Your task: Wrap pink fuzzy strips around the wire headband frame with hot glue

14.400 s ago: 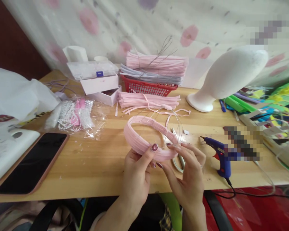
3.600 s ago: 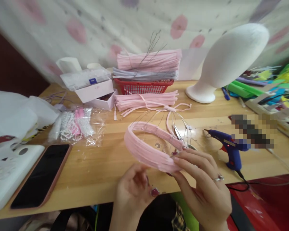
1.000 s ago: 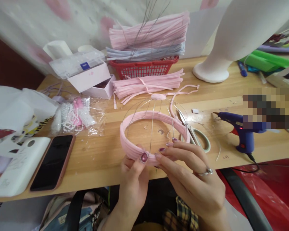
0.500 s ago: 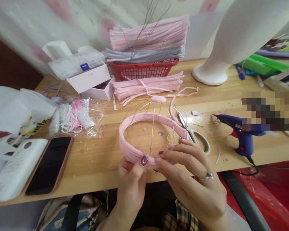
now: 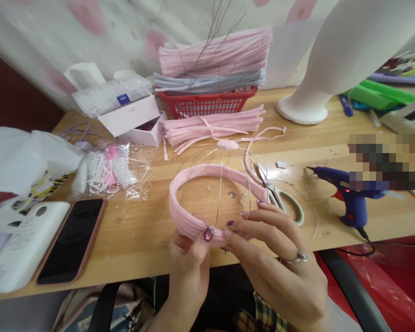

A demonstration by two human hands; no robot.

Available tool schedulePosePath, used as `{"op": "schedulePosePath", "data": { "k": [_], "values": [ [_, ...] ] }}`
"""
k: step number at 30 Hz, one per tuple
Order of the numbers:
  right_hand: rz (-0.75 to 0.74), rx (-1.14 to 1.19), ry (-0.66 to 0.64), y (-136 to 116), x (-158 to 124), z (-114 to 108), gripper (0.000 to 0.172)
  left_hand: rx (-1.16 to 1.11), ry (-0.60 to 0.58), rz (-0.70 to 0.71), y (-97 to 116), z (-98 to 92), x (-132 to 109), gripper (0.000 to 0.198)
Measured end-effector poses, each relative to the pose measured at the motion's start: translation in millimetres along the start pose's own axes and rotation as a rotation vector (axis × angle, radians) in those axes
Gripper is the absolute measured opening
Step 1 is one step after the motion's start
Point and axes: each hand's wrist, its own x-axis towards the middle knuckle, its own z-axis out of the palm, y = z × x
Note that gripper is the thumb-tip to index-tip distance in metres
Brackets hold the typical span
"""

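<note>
Between my hands is a round pink band (image 5: 183,207) of fuzzy strips, with thin wires arching up from it to a small pink oval pad (image 5: 227,145). My left hand (image 5: 190,258) pinches the band's near edge, thumb on the inside and fingers beneath. My right hand (image 5: 280,253) has its thumb and fingertips on the near right part of the band, the fingers curled over the rim. Scissors (image 5: 276,193) with pale green handles lie just behind the right fingers. A loose pink strip (image 5: 251,154) curves beside the scissors.
A blue glue gun (image 5: 352,193) with a red light lies at right. Behind stand a red basket (image 5: 207,105) of pipe cleaners, a pink bundle (image 5: 214,125) and a white mannequin stand (image 5: 304,108). A phone (image 5: 72,240), a white power bank (image 5: 27,249) and bagged beads (image 5: 107,170) lie at left.
Almost nothing differs. The pink band is tilted very slightly, its left side a touch further left; both hands keep their hold. The whole view has shifted a little downward.
</note>
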Motion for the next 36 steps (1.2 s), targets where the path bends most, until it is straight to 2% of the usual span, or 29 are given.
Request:
{"op": "schedulePosePath", "data": {
  "k": [3, 12, 21, 36],
  "values": [
    [0.001, -0.001, 0.000, -1, 0, 1, 0.023, 0.002, -0.007, -0.008, -1, -1.9, 0, 0.012],
    [0.006, -0.002, 0.000, 1, -3, 0, 0.022, -0.012, 0.083, 0.010, -5, 2.0, 0, 0.020],
    [0.019, 0.024, -0.025, 2, -3, -1, 0.026, 0.004, -0.061, 0.032, -5, -11.9, 0, 0.011],
    [0.020, 0.021, -0.028, 2, -5, 0, 0.026, -0.019, -0.100, 0.014, -7, -14.2, -1, 0.007]
  ]
}}
